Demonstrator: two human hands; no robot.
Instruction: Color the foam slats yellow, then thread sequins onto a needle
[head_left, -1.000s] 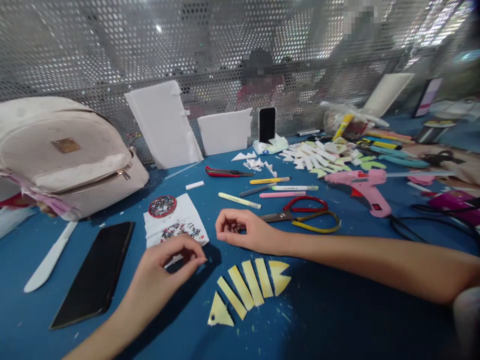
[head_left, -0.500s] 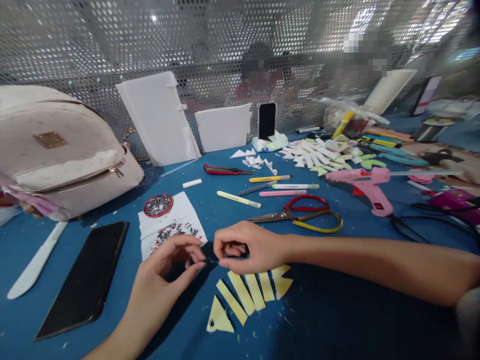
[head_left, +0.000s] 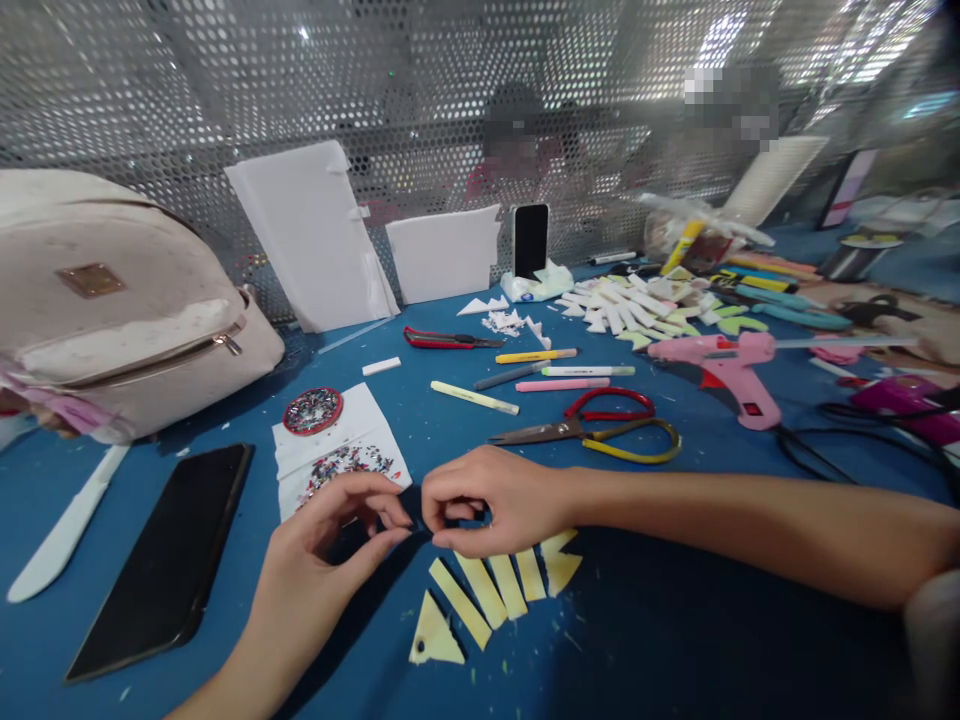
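My left hand point(head_left: 330, 560) is closed in a pinch, thumb against fingertips, beside the white paper with loose dark glitter point(head_left: 349, 465). Facing it, my right hand point(head_left: 499, 500) is curled, its thumb and index fingertips together. Something thin and dark seems to run between the two pinches, too small to make out. Below my right hand lie yellow foam strips point(head_left: 461, 603) in a fish-bone row, with a yellow triangle point(head_left: 435, 635) bearing a dark eye at the left end and a notched tail piece point(head_left: 561, 572) at the right, partly under the hand.
Scissors point(head_left: 551, 432), markers point(head_left: 474, 397) and a red cutter point(head_left: 442, 340) lie beyond my hands. A pink glue gun point(head_left: 731, 365) is at right, near a pile of foam pieces point(head_left: 622, 303). A black phone point(head_left: 165, 560), white knife point(head_left: 71, 525) and backpack point(head_left: 135, 300) are at left.
My right hand has moved very slightly left, closer to my left hand. The whole view has shifted a little; the objects on the table stay in place.
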